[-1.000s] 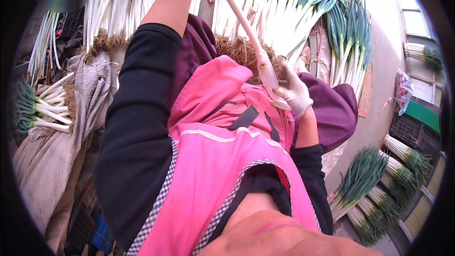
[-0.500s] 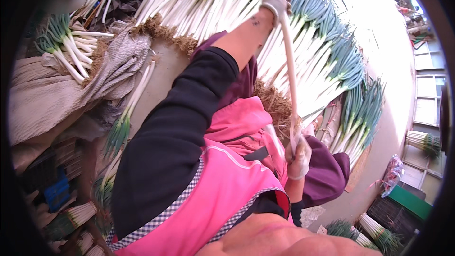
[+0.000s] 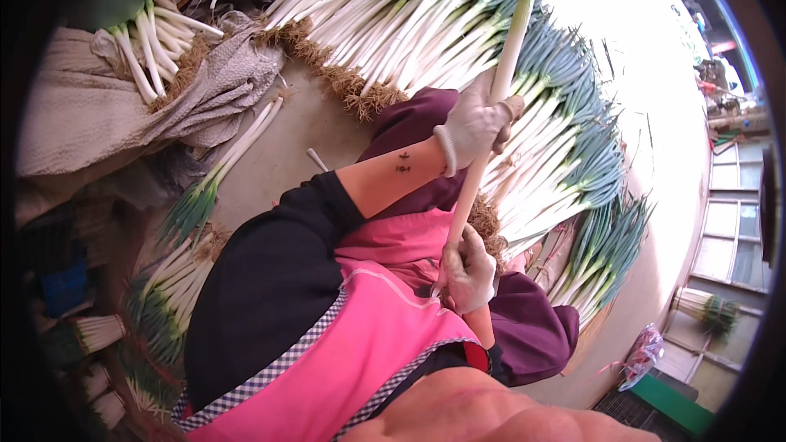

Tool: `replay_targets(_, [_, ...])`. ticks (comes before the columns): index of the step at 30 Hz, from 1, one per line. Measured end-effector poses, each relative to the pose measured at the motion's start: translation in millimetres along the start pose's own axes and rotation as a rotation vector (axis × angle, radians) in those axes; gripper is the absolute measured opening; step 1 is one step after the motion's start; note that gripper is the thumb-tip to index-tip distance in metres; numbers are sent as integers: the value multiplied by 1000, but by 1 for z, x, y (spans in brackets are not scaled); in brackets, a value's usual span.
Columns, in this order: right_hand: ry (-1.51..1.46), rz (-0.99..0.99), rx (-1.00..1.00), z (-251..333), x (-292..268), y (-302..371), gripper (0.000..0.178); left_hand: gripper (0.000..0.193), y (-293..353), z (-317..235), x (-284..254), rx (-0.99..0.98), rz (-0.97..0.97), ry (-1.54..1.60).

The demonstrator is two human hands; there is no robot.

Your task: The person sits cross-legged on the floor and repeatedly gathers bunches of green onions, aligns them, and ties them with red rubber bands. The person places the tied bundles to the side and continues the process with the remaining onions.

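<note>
A long green onion [image 3: 512, 45] slants up across my lap, with its green leaves at the top and its white shaft running downward. Around the middle of the shaft, my gloved left hand [image 3: 481, 121] is closed. My gloved right hand [image 3: 470, 272] grips the shaft low down, close to the pink apron [image 3: 393, 311]. The lowest tip of the onion is mostly hidden by that hand. Just beyond my hands lies a wide row of green onions [image 3: 393, 29], their brown roots [image 3: 360, 94] toward me.
At the left, a small pile of onions [image 3: 147, 57] rests on a pale woven sack [image 3: 78, 131]. More onions [image 3: 176, 282] lie on the floor beside my left arm. A tied bundle [image 3: 704, 311] and a green-edged crate [image 3: 667, 405] stand at the right.
My left hand has come down the onion toward me, and its green leaves now show above the hand. My right hand has shifted slightly left and up. The whole view has tilted a little.
</note>
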State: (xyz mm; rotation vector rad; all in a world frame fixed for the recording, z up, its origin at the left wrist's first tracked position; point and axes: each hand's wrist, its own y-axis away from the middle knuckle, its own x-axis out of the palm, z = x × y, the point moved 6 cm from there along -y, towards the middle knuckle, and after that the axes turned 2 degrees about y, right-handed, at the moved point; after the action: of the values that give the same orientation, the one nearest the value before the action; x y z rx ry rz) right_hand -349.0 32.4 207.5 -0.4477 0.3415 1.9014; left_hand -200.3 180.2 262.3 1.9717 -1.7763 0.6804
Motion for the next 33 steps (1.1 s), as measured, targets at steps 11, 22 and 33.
replay_targets(11, [-425, -206, 322, -51, -28, -31, 36, 16, -105, -89, -133, 7, 15, -325])
replay_targets(22, [-349, -121, 415, -99, -7, -41, 32, 12, -154, -163, -424, 406, -681, -615])
replay_targets(33, [-311, -84, 403, -161, 2, -29, 28, 11, -43, 48, -301, -172, -330, -446])
